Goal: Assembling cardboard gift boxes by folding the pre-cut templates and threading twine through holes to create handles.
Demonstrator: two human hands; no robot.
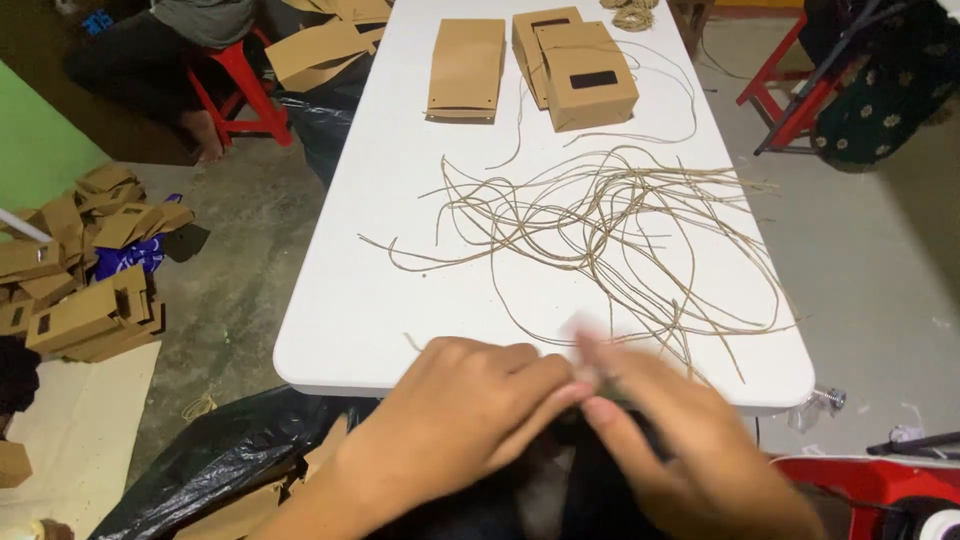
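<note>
My left hand [455, 415] and my right hand [680, 440] meet at the near edge of a white table [370, 300]. Their fingertips pinch together over something small and dark between them; it is blurred and I cannot tell what it is. A tangle of tan twine strands [610, 225] lies spread across the middle of the table, with its nearest ends running toward my right hand. Farther back lie a flat brown paper bag [466, 68] and a stack of brown paper bags with dark windows [580, 70].
A black plastic sack [215, 455] sits under my left arm. Brown bags and card pieces [85, 270] litter the floor at left. A person sits on a red stool [235, 85] at far left. Red frames [800, 95] stand at right; a red object [870, 480] is near right.
</note>
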